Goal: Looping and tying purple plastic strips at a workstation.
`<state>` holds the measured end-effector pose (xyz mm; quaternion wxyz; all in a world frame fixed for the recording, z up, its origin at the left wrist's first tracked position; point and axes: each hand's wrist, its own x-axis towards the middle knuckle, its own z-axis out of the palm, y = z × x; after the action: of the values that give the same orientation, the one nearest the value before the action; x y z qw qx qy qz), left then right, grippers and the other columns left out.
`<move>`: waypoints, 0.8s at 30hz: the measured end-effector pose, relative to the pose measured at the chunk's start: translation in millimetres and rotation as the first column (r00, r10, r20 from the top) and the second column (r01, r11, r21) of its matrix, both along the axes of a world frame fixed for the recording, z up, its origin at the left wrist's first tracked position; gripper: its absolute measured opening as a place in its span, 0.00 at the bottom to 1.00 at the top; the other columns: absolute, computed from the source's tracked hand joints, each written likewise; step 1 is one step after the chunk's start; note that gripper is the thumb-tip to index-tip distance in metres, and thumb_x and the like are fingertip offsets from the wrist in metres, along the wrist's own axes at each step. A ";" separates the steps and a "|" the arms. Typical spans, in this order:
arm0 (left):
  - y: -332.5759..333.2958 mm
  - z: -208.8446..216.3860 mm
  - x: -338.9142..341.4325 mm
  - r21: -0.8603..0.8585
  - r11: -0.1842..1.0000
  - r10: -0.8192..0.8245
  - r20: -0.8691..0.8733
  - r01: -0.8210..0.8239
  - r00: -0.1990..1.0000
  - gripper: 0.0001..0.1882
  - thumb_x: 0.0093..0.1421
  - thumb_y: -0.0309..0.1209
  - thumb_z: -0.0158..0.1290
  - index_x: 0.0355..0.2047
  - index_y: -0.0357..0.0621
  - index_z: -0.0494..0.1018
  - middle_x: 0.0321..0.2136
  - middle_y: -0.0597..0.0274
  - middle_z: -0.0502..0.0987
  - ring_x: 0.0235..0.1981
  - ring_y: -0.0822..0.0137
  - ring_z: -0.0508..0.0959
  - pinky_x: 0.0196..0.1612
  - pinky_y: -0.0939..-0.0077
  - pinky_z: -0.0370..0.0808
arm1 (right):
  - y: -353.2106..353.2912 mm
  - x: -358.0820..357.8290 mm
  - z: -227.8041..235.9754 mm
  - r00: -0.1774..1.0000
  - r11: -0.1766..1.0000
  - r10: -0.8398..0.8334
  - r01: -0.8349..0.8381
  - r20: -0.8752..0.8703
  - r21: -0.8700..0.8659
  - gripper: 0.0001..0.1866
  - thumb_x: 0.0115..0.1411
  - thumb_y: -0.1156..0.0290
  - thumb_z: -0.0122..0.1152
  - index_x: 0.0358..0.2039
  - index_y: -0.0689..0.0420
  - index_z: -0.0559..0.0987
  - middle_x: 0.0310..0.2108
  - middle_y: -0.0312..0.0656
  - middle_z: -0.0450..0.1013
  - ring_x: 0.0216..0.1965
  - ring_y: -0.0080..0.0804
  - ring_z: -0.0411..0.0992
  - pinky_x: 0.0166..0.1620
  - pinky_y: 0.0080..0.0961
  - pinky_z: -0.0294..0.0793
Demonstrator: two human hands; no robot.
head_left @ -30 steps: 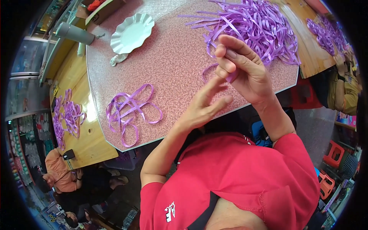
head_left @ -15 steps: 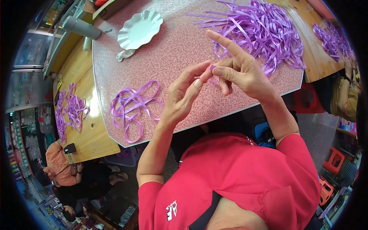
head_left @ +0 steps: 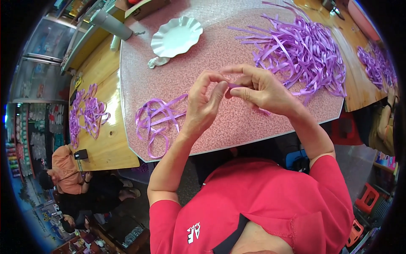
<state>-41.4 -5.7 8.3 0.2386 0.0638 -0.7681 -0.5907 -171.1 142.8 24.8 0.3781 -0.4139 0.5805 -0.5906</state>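
Note:
Above the pink speckled table, both hands meet at a short purple ribbon (head_left: 233, 85). My left hand (head_left: 202, 103) pinches one end between thumb and bent fingers. From the other side, my right hand (head_left: 263, 91) grips the ribbon with its thumb against curled fingers, its index finger arched over. The fingers hide most of the held piece, and a bit of purple shows below the right hand. A loose bundle of looped purple ribbons (head_left: 153, 122) lies left of my left forearm. Beyond my right hand spreads a large heap of purple ribbons (head_left: 302, 57).
A white scalloped plate (head_left: 176, 37) sits toward the far side, near a grey bottle (head_left: 111, 24). More ribbon bundles (head_left: 91, 112) lie on the wooden table at left and at far right (head_left: 374, 67). A person in orange (head_left: 67, 173) sits at lower left; another person's arm shows at right.
My right index finger, stretched out before, has bent in over the ribbon. The left thumb and fingers have closed on it. The whole view has shifted, so the tabletop things appear farther right.

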 end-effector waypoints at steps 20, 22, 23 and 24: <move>-157.8 -51.6 -59.7 -0.978 0.206 0.490 0.072 -0.036 0.869 0.35 0.63 0.62 0.47 0.59 0.50 0.71 0.69 0.53 0.54 0.72 0.50 0.47 0.69 0.41 0.36 | -52.6 -21.3 -22.4 0.829 0.964 -0.264 0.209 -0.493 -0.165 0.07 0.62 0.72 0.65 0.35 0.64 0.82 0.25 0.37 0.76 0.25 0.19 0.68 0.26 0.21 0.67; -143.5 -38.9 -51.5 -0.966 0.218 0.436 -0.033 -0.141 0.900 0.31 0.64 0.58 0.50 0.59 0.51 0.71 0.69 0.54 0.55 0.72 0.50 0.48 0.70 0.43 0.38 | -47.1 -21.7 -18.4 0.860 0.968 -0.249 0.224 -0.445 -0.110 0.07 0.62 0.71 0.65 0.35 0.63 0.82 0.25 0.35 0.75 0.25 0.18 0.67 0.26 0.20 0.66; -135.0 -30.4 -48.7 -0.911 0.359 0.320 -0.084 -0.203 0.944 0.26 0.65 0.50 0.53 0.58 0.51 0.72 0.67 0.53 0.59 0.70 0.49 0.52 0.69 0.45 0.46 | -44.8 -24.4 -17.5 0.915 0.975 -0.210 0.220 -0.344 -0.009 0.08 0.63 0.69 0.65 0.36 0.62 0.82 0.25 0.33 0.74 0.25 0.17 0.66 0.27 0.19 0.65; -123.4 -18.7 -44.7 -0.833 0.498 0.211 -0.153 -0.241 0.965 0.23 0.65 0.43 0.55 0.58 0.51 0.72 0.64 0.52 0.63 0.69 0.49 0.57 0.68 0.48 0.54 | -42.6 -26.7 -17.4 0.956 0.975 -0.176 0.202 -0.233 0.089 0.10 0.64 0.67 0.65 0.37 0.62 0.83 0.25 0.30 0.73 0.26 0.16 0.66 0.27 0.18 0.64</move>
<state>-86.1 -129.1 -10.4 0.3263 0.0309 -0.9384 -0.1097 -197.8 100.2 7.4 0.2746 -0.3984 0.6885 -0.5403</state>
